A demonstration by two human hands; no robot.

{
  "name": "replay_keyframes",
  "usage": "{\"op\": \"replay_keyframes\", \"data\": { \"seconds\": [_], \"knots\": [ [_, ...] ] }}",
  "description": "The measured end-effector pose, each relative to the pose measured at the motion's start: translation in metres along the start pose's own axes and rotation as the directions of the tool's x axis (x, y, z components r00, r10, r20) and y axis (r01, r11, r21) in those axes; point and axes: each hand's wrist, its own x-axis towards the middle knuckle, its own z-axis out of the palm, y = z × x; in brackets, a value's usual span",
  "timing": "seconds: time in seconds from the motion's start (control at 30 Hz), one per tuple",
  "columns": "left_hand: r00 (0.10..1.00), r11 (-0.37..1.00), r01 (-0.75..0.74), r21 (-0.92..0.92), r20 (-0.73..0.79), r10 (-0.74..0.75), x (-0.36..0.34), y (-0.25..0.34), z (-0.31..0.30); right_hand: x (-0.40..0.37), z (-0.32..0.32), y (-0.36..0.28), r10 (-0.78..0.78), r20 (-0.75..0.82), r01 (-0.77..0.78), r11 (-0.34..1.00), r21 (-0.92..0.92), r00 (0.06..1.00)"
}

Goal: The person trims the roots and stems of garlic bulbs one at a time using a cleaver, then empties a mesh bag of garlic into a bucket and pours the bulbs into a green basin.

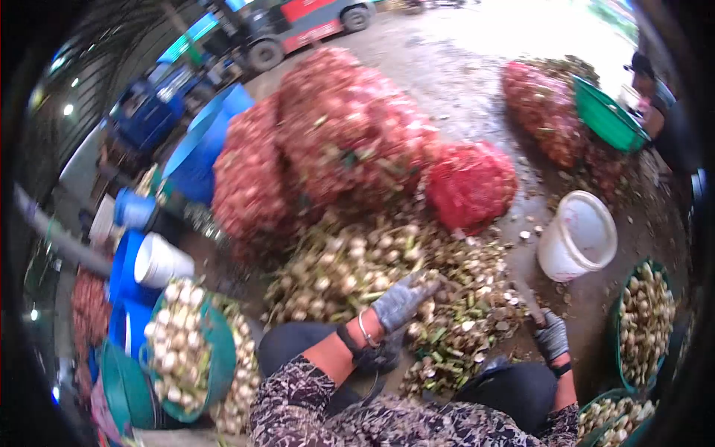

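Observation:
My left hand, in a grey glove, reaches over the edge of a heap of garlic bulbs with green stalks. Its fingers are closed around what looks like a pale garlic bulb, partly hidden by the glove. To the right, my right hand, gloved too, grips a knife with its blurred blade pointing up and away from me. Cut stalks and trimmings lie piled on the floor between my hands, in front of my bent knees.
Filled red mesh sacks stand behind the heap, with a smaller red sack beside them. A white bucket is at right. Green baskets of bulbs flank me. Another person sits far right by a green basin. A forklift stands behind.

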Motion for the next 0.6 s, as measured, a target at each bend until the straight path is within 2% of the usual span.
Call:
{"op": "replay_keyframes", "data": {
  "seconds": [0.07,0.1,0.13,0.17,0.2,0.23,0.27,0.3,0.33,0.37,0.4,0.43,0.47,0.5,0.53,0.57,0.6],
  "knots": [
    [0.992,0.935,0.107,-0.337,-0.024,-0.122,-0.052,0.056,-0.013,0.006,-0.004,-0.009,0.081,-0.009,-0.08,0.992,0.097,0.997],
    [0.992,0.97,0.025,-0.243,-0.117,-0.055,-0.083,0.073,-0.022,0.008,-0.011,-0.047,-0.068,-0.068,0.068,0.998,-0.002,0.995],
    [0.958,0.978,-0.101,-0.182,-0.283,0.047,-0.107,0.067,-0.028,0.013,-0.013,-0.055,-0.095,-0.051,0.099,0.991,0.086,0.994],
    [0.919,0.986,-0.116,0.12,-0.363,0.153,-0.135,0.064,-0.039,0.02,-0.013,-0.057,-0.148,-0.078,0.156,0.981,0.112,0.986],
    [0.875,0.907,-0.088,0.412,-0.402,0.268,-0.168,0.079,-0.053,0.026,-0.011,-0.064,-0.196,-0.108,0.21,0.968,0.14,0.975],
    [0.792,0.557,-0.052,0.829,-0.306,0.529,-0.196,0.085,-0.076,0.031,-0.012,-0.086,-0.242,-0.081,0.251,0.959,0.134,0.967],
    [0.724,0.051,0.054,0.997,-0.074,0.686,-0.224,0.09,-0.096,0.031,-0.016,-0.105,-0.278,-0.057,0.283,0.951,0.126,0.959],
    [0.643,0.715,0.07,0.696,-0.579,0.501,-0.254,0.102,-0.104,0.043,-0.008,-0.087,-0.179,-0.027,0.18,0.949,0.261,0.983],
    [0.575,1.0,0.003,0.027,-0.818,0.02,-0.283,0.112,-0.115,0.041,-0.013,-0.102,-0.178,-0.024,0.178,0.952,0.251,0.984],
    [0.525,0.976,-0.206,0.063,-0.835,0.165,-0.313,0.091,-0.153,0.039,-0.022,-0.123,-0.308,-0.043,0.309,0.951,0.025,0.951],
    [0.353,0.954,0.143,0.262,-0.915,0.198,-0.343,0.098,-0.178,0.036,-0.028,-0.138,-0.434,-0.031,0.42,0.885,-0.202,0.9],
    [0.285,0.937,0.078,0.341,-0.908,0.307,-0.375,0.078,-0.221,0.036,-0.032,-0.138,-0.445,-0.021,0.424,0.864,-0.271,0.895],
    [0.245,0.922,-0.077,0.379,-0.889,0.386,-0.405,0.061,-0.254,0.029,-0.036,-0.141,-0.442,-0.012,0.421,0.863,-0.279,0.897],
    [0.142,0.913,0.236,0.332,-0.942,0.305,-0.434,0.061,-0.268,0.022,-0.039,-0.145,-0.341,0.006,0.338,0.927,-0.164,0.94],
    [0.094,0.818,0.455,0.352,-0.932,0.349,-0.454,0.054,-0.285,0.02,-0.04,-0.148,-0.244,0.034,0.245,0.968,-0.049,0.969],
    [0.051,0.89,0.37,0.269,-0.962,0.269,-0.469,0.04,-0.295,0.026,-0.048,-0.129,-0.077,0.074,0.095,0.954,-0.285,0.994],
    [0.032,0.945,0.273,0.182,-0.983,0.18,-0.469,0.052,-0.282,0.019,-0.048,-0.132,-0.065,0.07,0.083,0.95,-0.301,0.995]
  ]
}}
